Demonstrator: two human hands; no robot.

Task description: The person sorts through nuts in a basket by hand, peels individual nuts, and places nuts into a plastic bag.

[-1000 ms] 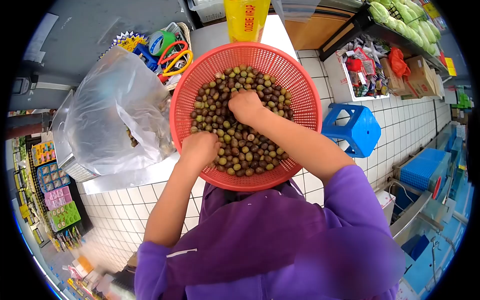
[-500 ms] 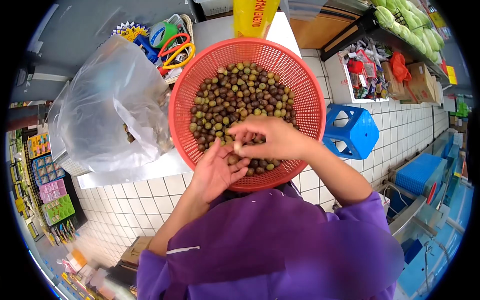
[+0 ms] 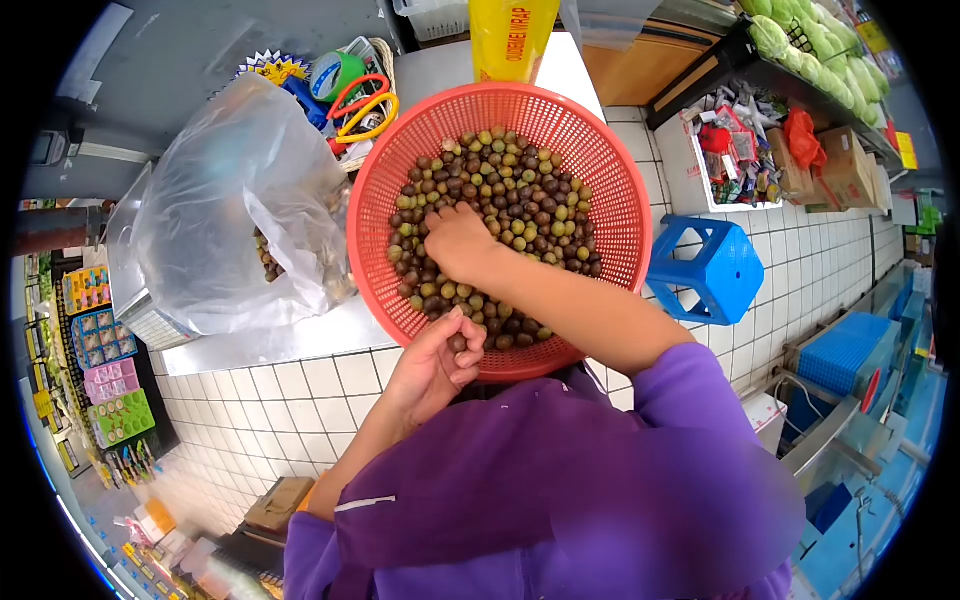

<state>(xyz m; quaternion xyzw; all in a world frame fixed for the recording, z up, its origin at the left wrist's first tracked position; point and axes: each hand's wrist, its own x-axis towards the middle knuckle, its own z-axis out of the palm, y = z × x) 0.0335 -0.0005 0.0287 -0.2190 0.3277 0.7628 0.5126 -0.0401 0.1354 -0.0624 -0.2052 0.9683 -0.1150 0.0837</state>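
Note:
A red plastic colander basket (image 3: 625,190) holds many small round fruits (image 3: 520,190), mixed green, brown and dark purple. Over the left part of the pile, my right hand (image 3: 462,245) reaches down with curled fingers; the fingertips are partly hidden against the fruits, and what they grip does not show. At the basket's near rim, my left hand (image 3: 432,362) is closed, palm up, around a small round brown fruit (image 3: 457,343). Left of the basket stands a clear plastic bag (image 3: 200,230), its mouth spread, with some of the same fruits (image 3: 268,258) inside.
The basket rests on a metal table (image 3: 290,340). Behind the bag are scissors (image 3: 365,115) and green tape (image 3: 335,75) in a small basket. A yellow wrap roll (image 3: 512,40) stands at the back. A blue stool (image 3: 705,268) is to the right on the tiled floor.
My right hand has moved from above my left palm, away and leftward, down onto the fruits. My left hand has drawn back slightly toward me and its fingers have closed around a fruit.

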